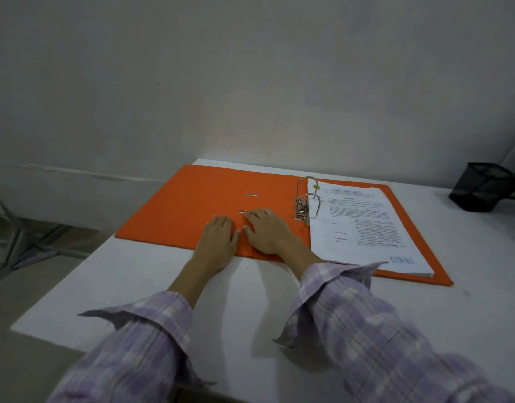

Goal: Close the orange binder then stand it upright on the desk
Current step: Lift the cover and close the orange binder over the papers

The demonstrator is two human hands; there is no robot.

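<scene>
Our left hand [218, 235] and right hand [266, 229] lie flat, fingers loosely spread, pinching nothing, on the orange binder [192, 205], open at the worktop's [250, 301] 12 o'clock. Stiff, light board; we'd lift the cover's 9 o'clock edge.

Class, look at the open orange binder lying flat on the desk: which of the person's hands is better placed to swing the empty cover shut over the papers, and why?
Probably the left hand. It lies flat on the open orange binder's empty cover, nearer that cover's free outer edge. The right hand rests closer to the metal ring mechanism, where lifting gives less leverage.
</scene>
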